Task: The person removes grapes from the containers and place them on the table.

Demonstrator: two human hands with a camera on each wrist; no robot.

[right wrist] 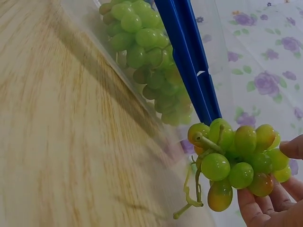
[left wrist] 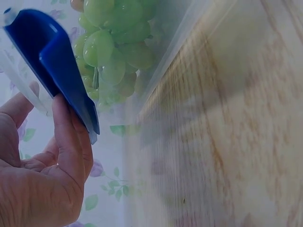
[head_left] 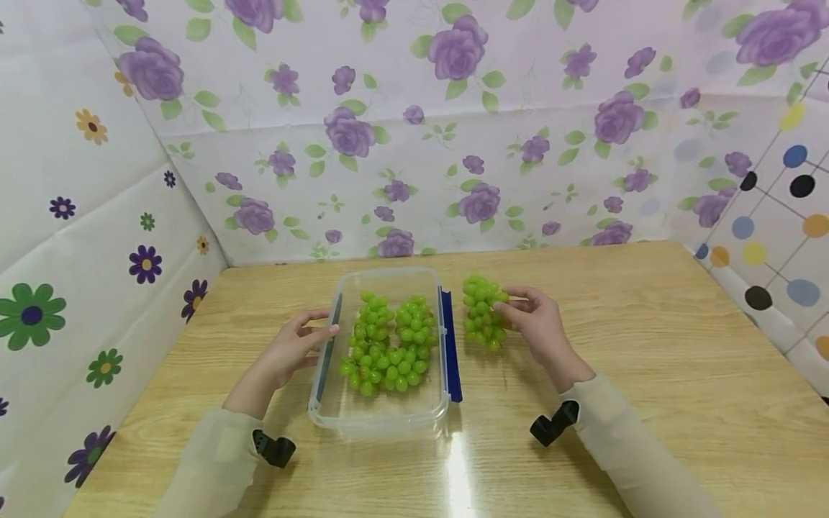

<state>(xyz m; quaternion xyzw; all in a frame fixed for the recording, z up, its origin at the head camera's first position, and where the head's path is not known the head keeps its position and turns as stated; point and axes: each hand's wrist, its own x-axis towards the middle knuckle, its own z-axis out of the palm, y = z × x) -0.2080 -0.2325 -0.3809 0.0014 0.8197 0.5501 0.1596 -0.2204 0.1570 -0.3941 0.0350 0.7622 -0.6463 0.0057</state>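
Observation:
A clear plastic container [head_left: 388, 421] with blue side latches stands on the table, with bunches of green grapes [head_left: 391, 360] inside. At its left side my left hand [head_left: 291, 349] holds the edge, the thumb at the rim and fingers against the blue latch [left wrist: 52, 56]. My right hand [head_left: 534, 324] pinches another bunch of green grapes [head_left: 482, 313], just right of the container. In the right wrist view this held bunch [right wrist: 244, 158] has a bare stem hanging down, and the container's right latch [right wrist: 189, 61] stands folded outward beside it.
The wooden table [head_left: 615, 345] stretches out on both sides of the container. Behind it hangs a flowered cloth [head_left: 401, 144], with further patterned cloths at left and right. Dark wrist cameras [head_left: 275, 447] sit on both sleeves.

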